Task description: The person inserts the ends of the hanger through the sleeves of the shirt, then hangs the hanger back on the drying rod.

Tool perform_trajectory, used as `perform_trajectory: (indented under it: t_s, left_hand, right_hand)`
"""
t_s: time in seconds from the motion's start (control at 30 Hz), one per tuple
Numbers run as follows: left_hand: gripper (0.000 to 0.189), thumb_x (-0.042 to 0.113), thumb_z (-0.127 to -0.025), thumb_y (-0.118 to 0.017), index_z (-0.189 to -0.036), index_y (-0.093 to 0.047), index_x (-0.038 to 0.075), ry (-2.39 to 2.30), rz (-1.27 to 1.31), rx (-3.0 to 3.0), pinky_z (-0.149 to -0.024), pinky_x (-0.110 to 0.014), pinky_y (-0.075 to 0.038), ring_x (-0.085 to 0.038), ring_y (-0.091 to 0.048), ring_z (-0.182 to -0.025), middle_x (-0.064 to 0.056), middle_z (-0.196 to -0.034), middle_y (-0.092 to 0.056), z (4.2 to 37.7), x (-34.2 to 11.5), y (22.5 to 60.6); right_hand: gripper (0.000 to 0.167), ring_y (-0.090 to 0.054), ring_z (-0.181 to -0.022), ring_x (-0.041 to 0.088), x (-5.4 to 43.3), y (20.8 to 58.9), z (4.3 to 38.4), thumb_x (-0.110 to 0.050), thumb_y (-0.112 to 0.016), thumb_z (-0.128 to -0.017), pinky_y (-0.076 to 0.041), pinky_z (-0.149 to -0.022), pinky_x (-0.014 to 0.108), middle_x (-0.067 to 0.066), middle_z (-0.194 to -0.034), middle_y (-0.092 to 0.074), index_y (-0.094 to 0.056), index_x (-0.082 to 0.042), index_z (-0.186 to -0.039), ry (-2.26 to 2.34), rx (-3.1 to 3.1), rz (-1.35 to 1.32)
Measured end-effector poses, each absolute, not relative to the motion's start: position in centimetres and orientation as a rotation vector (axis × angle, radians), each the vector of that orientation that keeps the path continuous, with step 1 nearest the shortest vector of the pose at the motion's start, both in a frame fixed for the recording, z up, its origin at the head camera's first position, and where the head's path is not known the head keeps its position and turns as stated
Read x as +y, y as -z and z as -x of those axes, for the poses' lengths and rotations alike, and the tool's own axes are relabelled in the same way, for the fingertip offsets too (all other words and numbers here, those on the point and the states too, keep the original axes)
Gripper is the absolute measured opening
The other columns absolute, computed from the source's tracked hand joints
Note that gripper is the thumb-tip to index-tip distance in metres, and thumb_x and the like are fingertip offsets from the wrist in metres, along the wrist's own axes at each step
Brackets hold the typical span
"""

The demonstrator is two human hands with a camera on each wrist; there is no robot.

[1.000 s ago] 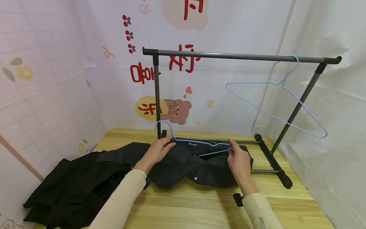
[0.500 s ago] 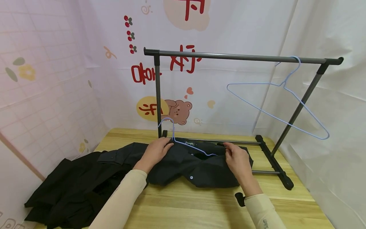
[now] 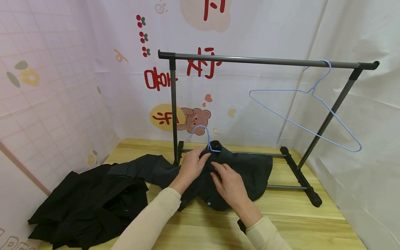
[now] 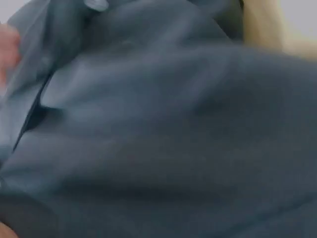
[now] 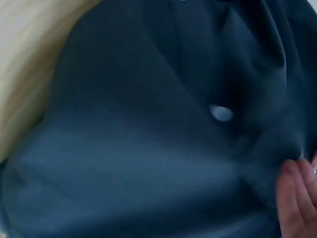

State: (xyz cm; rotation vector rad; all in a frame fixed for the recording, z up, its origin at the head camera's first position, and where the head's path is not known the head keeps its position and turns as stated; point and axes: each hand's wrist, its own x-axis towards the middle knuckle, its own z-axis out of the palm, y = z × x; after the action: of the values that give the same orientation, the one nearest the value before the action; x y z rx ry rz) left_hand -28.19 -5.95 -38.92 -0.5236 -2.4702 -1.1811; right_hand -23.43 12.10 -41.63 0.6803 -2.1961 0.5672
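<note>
A dark button-up shirt (image 3: 253,173) lies on the table at the foot of the rack, its collar pointing away. The hook of a blue wire hanger (image 3: 208,135) rises from the collar opening; the rest of this hanger is hidden inside the shirt. My left hand (image 3: 192,166) grips the cloth at the left of the collar, beside the hook. Over the shirt front, just below the collar, is my right hand (image 3: 231,184), thumb and forefinger apart. A pale shirt button (image 5: 221,113) shows on the front in the right wrist view. The left wrist view is mostly blurred dark cloth.
A dark metal clothes rack (image 3: 265,60) stands at the back, its feet on the wooden table (image 3: 200,236). Another blue hanger (image 3: 315,88) hangs at the right of its bar. Heaped black clothing (image 3: 78,205) lies at the left. Printed cloth walls enclose the table.
The hanger's shoulders have gone inside the shirt, and its hook has moved right. My left hand has shifted right with the collar; my right hand has left the right side for the shirt front.
</note>
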Motion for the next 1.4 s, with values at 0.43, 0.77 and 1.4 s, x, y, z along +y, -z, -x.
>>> perform_trajectory:
  t_s: [0.43, 0.77, 1.4]
  left_hand:
    - [0.015, 0.025, -0.100, -0.062, -0.107, -0.070, 0.014, 1.506, 0.594, -2.536, -0.075, -0.034, -0.046, -0.017, -0.057, -0.084, 0.002, -0.089, -0.064, 29.4, -9.6, 38.0]
    - [0.019, 0.031, -0.099, -0.064, -0.098, -0.070, 0.013, 1.475, 0.671, -2.614, -0.071, -0.034, -0.049, -0.018, -0.059, -0.078, 0.000, -0.084, -0.064, 29.4, -9.5, 37.9]
    - [0.023, 0.027, -0.097, -0.067, -0.113, -0.076, 0.014, 1.234, 0.581, -2.733, -0.093, -0.044, -0.050, -0.023, -0.064, -0.106, -0.004, -0.113, -0.070, 29.5, -12.8, 38.2]
  right_hand:
    - [0.034, -0.065, -0.101, 0.037, 18.6, 39.2, 25.9, -0.025, -0.070, -0.094, -0.044, -0.094, 0.055, 0.017, -0.109, -0.070, -0.069, -0.002, -0.118, -0.589, -2.422, -0.445]
    - [0.019, -0.062, -0.066, 0.021, 18.2, 39.6, 25.6, -0.029, -0.069, -0.094, -0.046, -0.059, 0.040, 0.002, -0.079, -0.067, -0.071, -0.012, -0.104, -0.722, -2.495, -0.432]
    - [0.018, -0.059, -0.070, 0.020, 18.3, 39.2, 25.9, -0.031, -0.068, -0.095, -0.043, -0.062, 0.034, 0.004, -0.087, -0.070, -0.072, -0.013, -0.099, -1.048, -2.437, -0.278]
